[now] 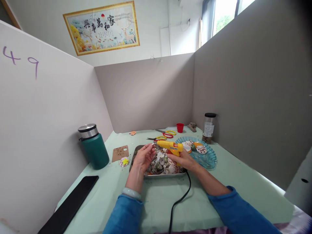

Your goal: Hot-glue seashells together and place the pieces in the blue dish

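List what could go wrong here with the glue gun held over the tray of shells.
1. The glue gun nozzle points at the left hand, which sits right at its tip; the fingers could get burned.
2. The black cord trails off the table's near edge between the sleeves; a snag could jerk the gun.
3. Glue may drip onto other shells in the metal tray.
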`<action>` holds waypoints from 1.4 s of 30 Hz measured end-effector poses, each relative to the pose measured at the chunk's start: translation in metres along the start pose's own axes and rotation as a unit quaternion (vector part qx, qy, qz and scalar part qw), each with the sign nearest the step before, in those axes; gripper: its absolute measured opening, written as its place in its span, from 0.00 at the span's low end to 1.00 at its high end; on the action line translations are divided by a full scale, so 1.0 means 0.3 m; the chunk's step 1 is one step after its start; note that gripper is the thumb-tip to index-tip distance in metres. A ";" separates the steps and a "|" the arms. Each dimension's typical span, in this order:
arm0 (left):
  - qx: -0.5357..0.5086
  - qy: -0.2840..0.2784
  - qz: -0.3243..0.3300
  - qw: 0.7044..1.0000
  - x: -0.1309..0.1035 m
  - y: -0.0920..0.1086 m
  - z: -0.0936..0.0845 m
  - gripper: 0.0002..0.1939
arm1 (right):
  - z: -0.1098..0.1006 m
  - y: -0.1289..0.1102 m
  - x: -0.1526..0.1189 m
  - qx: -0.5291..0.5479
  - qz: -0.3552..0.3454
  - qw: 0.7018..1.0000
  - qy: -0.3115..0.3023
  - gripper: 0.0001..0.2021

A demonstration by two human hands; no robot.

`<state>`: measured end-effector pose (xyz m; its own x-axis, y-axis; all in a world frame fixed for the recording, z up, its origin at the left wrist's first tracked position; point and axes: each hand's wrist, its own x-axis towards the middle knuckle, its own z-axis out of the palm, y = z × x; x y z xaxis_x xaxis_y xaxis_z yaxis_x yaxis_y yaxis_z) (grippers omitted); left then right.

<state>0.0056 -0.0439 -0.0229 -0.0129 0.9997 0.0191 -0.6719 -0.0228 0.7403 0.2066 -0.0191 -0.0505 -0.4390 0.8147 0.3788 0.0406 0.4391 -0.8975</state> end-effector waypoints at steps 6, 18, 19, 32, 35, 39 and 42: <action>-0.013 -0.002 0.003 1.000 -0.006 0.000 0.005 0.10 | 0.000 -0.009 -0.004 -0.001 0.010 1.000 -0.020 0.16; 0.003 -0.036 -0.004 0.999 0.005 0.000 -0.012 0.11 | 0.000 0.001 0.002 -0.010 0.008 1.000 -0.003 0.15; 0.004 -0.037 -0.005 0.999 0.005 0.000 -0.012 0.11 | -0.001 0.004 0.003 -0.012 0.009 1.000 -0.003 0.15; 0.044 -0.003 0.034 0.998 0.014 -0.004 -0.007 0.16 | 0.001 -0.028 0.000 -0.027 0.012 1.000 -0.001 0.13; 0.064 0.018 0.064 0.996 0.022 -0.006 -0.009 0.17 | -0.001 -0.026 -0.002 -0.025 0.019 0.999 -0.014 0.15; 0.078 0.041 0.094 0.992 0.029 -0.011 -0.013 0.19 | -0.005 -0.009 -0.001 -0.033 0.019 0.999 -0.015 0.16; 0.121 0.040 0.121 0.984 0.030 -0.015 -0.013 0.18 | -0.005 -0.008 -0.002 -0.036 0.012 0.999 -0.002 0.15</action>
<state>0.0056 -0.0350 -0.0286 -0.2151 0.9619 0.1685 -0.4459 -0.2503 0.8594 0.2081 -0.0199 -0.0484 -0.4405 0.8243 0.3557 0.1166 0.4455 -0.8877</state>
